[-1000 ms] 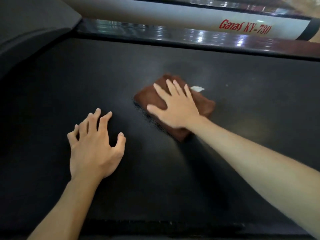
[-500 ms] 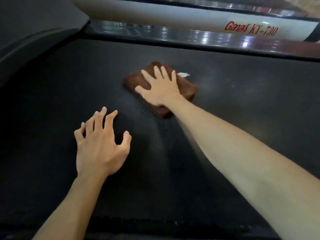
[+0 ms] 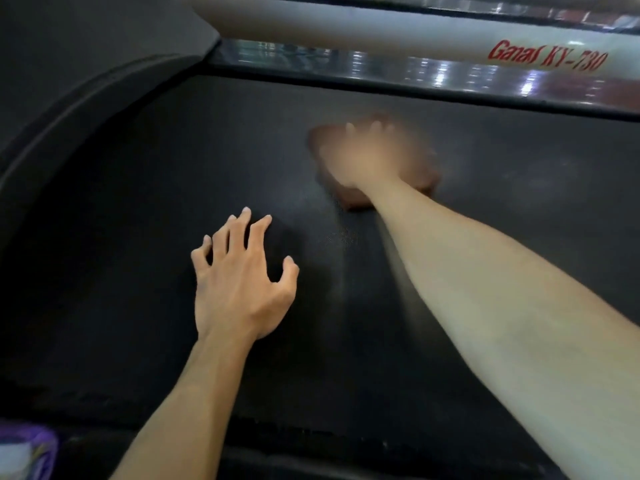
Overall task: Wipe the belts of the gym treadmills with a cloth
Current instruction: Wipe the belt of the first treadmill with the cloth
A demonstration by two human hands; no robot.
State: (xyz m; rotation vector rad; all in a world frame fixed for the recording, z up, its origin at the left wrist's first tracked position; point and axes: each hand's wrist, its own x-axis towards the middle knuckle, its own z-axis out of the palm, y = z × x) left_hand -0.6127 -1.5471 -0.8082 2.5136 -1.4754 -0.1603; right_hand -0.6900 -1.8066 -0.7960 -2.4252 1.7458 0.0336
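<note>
A black treadmill belt (image 3: 502, 188) fills the view. On it, toward the far side, lies a brown cloth (image 3: 355, 199), mostly covered by my right hand (image 3: 363, 157). That hand lies flat on the cloth with its fingers stretched out, and both are blurred by motion. My left hand (image 3: 239, 275) rests on the belt nearer to me and left of the cloth, propped on spread, bent fingertips and holding nothing.
A glossy side rail (image 3: 415, 69) runs along the belt's far edge, with a white frame bar (image 3: 398, 32) lettered in red behind it. The dark motor cover (image 3: 86, 74) curves at the left. A purple-and-white object (image 3: 20, 448) shows at the bottom left corner.
My right hand slid the cloth away from me toward the far rail, and is now smeared by motion. My left hand stayed planted on the belt.
</note>
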